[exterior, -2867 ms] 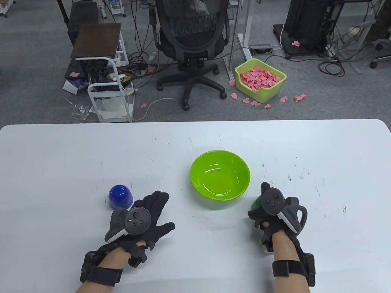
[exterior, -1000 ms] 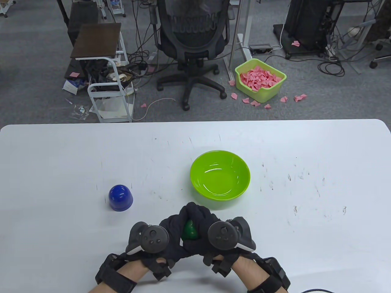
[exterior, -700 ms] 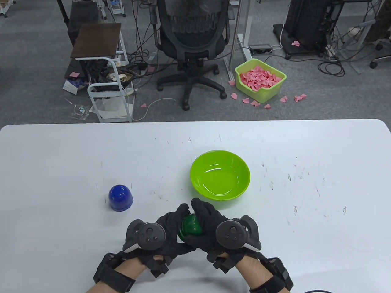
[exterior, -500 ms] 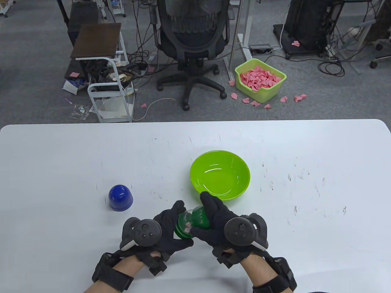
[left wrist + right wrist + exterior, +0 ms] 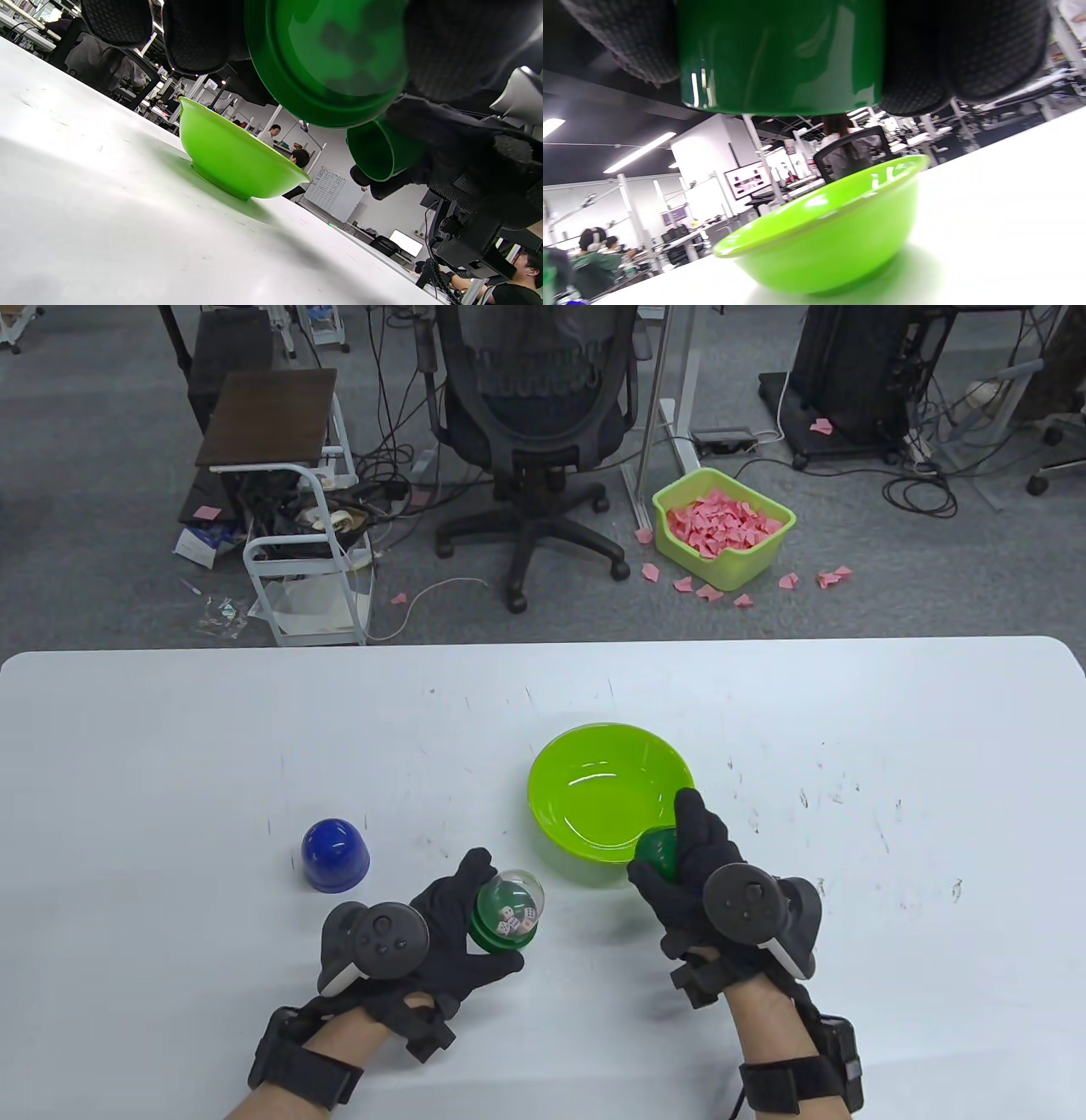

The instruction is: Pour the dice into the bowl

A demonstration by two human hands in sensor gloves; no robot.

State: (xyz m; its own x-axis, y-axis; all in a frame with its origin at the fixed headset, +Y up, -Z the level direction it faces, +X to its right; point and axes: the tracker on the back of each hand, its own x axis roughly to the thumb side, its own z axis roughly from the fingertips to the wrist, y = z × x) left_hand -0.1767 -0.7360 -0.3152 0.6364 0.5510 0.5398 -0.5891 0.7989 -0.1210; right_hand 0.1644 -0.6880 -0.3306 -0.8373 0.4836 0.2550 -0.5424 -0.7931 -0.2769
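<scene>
My left hand [image 5: 496, 920] holds a green dice base [image 5: 507, 912] with a clear dome, just above the table, left of the bowl. Several white dice [image 5: 513, 918] lie under the dome. The left wrist view shows the base's underside [image 5: 326, 63] between my fingers. My right hand [image 5: 662, 840] grips the dark green cover [image 5: 657, 853] at the near right rim of the lime green bowl [image 5: 594, 806]. The cover fills the top of the right wrist view [image 5: 780, 55], above the bowl [image 5: 831, 228]. The bowl holds nothing.
A blue dome-shaped cup [image 5: 335, 855] stands on the white table [image 5: 170, 746], left of my left hand. The bowl [image 5: 233, 152] and the cover in my right hand [image 5: 382, 148] also show in the left wrist view.
My hands met near the front edge around the green dice cup. My right hand pulled the cover off and moved right to the bowl's rim. My left hand kept the base with the dice.
</scene>
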